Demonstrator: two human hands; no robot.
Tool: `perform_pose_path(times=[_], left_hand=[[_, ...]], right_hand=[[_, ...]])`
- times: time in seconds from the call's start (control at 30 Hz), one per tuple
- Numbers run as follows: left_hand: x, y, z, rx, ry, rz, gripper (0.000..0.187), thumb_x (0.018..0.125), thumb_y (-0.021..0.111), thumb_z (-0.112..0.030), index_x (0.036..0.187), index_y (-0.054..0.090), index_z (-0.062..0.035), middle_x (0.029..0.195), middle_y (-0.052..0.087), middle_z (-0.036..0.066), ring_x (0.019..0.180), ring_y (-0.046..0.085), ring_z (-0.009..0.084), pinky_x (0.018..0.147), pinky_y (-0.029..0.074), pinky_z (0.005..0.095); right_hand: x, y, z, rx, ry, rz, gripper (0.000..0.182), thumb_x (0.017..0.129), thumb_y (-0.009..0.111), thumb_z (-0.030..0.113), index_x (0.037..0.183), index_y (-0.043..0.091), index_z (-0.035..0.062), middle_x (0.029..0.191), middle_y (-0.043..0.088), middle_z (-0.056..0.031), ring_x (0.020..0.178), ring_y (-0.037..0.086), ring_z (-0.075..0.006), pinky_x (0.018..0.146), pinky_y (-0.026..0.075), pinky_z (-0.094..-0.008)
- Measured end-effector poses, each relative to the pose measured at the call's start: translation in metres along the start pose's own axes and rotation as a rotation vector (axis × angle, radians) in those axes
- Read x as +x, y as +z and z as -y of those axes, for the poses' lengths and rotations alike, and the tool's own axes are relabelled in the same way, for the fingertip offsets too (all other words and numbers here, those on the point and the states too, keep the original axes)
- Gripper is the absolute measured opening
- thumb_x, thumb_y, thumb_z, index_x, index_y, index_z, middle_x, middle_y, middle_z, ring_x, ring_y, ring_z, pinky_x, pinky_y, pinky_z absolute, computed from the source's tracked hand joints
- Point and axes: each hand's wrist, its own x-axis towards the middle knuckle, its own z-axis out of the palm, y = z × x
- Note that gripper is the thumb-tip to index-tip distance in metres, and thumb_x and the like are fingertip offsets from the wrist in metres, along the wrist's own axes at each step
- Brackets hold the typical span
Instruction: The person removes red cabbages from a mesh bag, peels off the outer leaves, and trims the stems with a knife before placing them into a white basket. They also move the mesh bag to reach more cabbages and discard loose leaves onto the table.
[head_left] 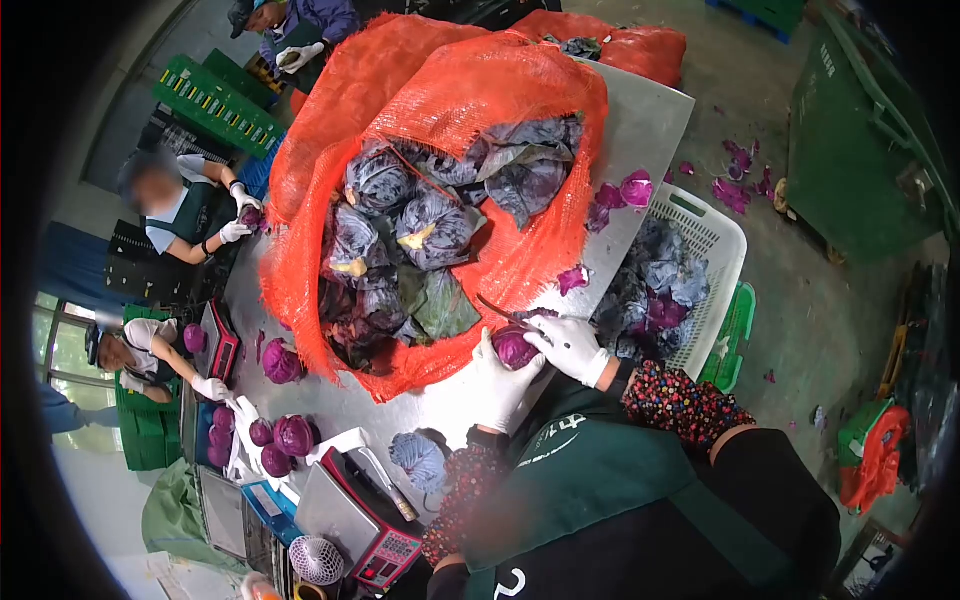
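My left hand [506,388], in a white glove, cups a trimmed red cabbage [515,348] from below and the left. My right hand [570,346], also gloved, is closed around a knife [500,311], whose thin dark blade points up and left above the cabbage. The right fingers reach the cabbage's right side; the knife's handle is mostly hidden in the glove. Just beyond both hands lies an open red mesh sack [520,262] of untrimmed red cabbages [434,228] with dark outer leaves.
A white basket [722,250] of stripped leaves stands at right. Purple leaf scraps [636,188] lie on the metal table [640,125]. At left are peeled cabbages [294,436], a red scale [388,555] and a blue hairnet-like bundle [418,460]. Several gloved co-workers [180,205] stand opposite.
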Motion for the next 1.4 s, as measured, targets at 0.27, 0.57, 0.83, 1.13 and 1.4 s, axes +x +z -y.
perform_pose_path(times=[0.27, 0.57, 0.83, 1.13, 1.4], left_hand=[[0.01, -0.009, -0.018, 0.011, -0.102, 0.075, 0.107, 0.064, 0.083, -0.051, 0.141, 0.036, 0.0065, 0.128, 0.048, 0.026, 0.116, 0.054, 0.0392, 0.098, 0.046, 0.0439], [-0.029, -0.045, 0.012, -0.85, -0.169, 0.112, 0.105, 0.069, 0.084, -0.012, 0.151, 0.02, -0.0021, 0.138, 0.046, 0.017, 0.125, 0.049, 0.0239, 0.108, 0.038, 0.0369], [-0.028, -0.038, -0.065, -0.715, 0.123, 0.216, 0.108, 0.067, 0.085, -0.006, 0.151, 0.017, -0.0046, 0.142, 0.039, 0.016, 0.127, 0.047, 0.0256, 0.106, 0.043, 0.0386], [-0.035, -0.024, -0.096, -0.546, 0.282, 0.275, 0.108, 0.064, 0.087, -0.007, 0.149, 0.021, -0.0026, 0.141, 0.039, 0.016, 0.128, 0.046, 0.0256, 0.108, 0.042, 0.0386], [-0.032, -0.023, -0.122, -0.715, 0.242, 0.374, 0.106, 0.064, 0.087, -0.016, 0.148, 0.024, -0.0001, 0.143, 0.038, 0.018, 0.131, 0.042, 0.0273, 0.11, 0.036, 0.04]], right_hand=[[0.019, 0.015, -0.045, -0.187, -0.136, -0.194, 0.011, 0.083, 0.058, 0.016, 0.088, 0.059, 0.0066, 0.076, 0.062, -0.0132, 0.073, 0.064, -0.0325, 0.066, 0.05, -0.0438], [-0.013, -0.039, -0.089, -0.233, 0.062, -0.238, 0.038, 0.089, 0.057, 0.036, 0.119, 0.063, 0.0141, 0.098, 0.069, -0.0125, 0.077, 0.068, -0.0303, 0.066, 0.055, -0.0419], [-0.025, -0.094, 0.006, 0.145, -0.087, 0.055, 0.048, 0.082, 0.068, 0.047, 0.1, 0.062, 0.0032, 0.093, 0.065, -0.0189, 0.082, 0.064, -0.0366, 0.072, 0.051, -0.0437], [-0.076, -0.141, 0.019, 0.25, 0.019, -0.117, 0.042, 0.086, 0.065, 0.036, 0.114, 0.062, 0.0047, 0.084, 0.068, -0.0163, 0.076, 0.067, -0.035, 0.07, 0.054, -0.0403], [-0.073, -0.134, -0.01, -0.002, -0.127, -0.345, 0.02, 0.079, 0.06, 0.014, 0.096, 0.068, 0.0071, 0.063, 0.063, -0.0148, 0.054, 0.063, -0.0306, 0.053, 0.052, -0.0403]])
